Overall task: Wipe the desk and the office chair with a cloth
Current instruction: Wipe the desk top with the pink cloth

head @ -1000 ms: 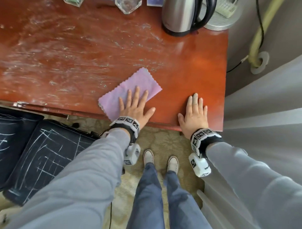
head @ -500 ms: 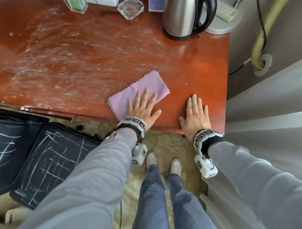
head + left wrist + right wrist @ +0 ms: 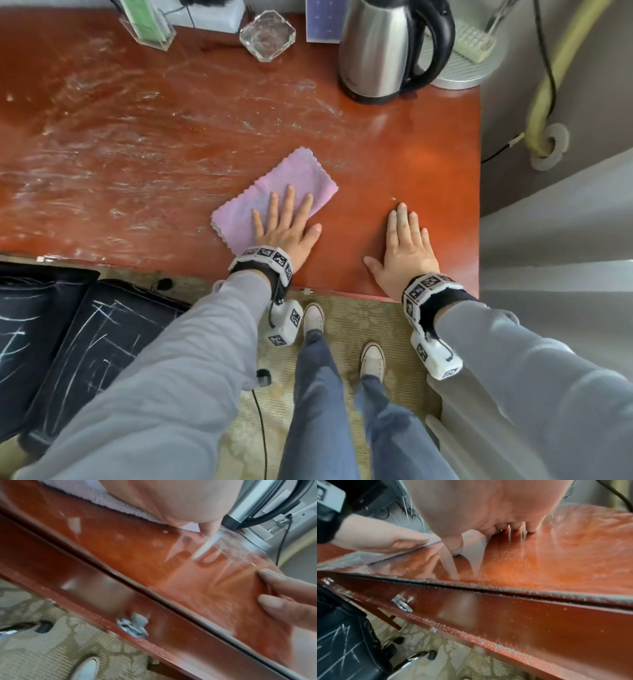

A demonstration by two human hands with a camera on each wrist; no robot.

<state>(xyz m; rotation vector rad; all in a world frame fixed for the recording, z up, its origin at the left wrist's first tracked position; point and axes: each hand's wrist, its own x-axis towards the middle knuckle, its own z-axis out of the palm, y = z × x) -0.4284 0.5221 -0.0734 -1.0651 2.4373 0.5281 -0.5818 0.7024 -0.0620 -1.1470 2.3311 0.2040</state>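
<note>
So my left hand is pressing flat, fingers straight, on the cloth near the desk front edge, long axis running far-right, dusty streaks all off left, right hand just flat alongside.

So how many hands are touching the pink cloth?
1. Only the left hand presses flat on the pink cloth, near the desk's front edge. The right hand lies flat on bare wood to the cloth's right, apart from it.
</note>
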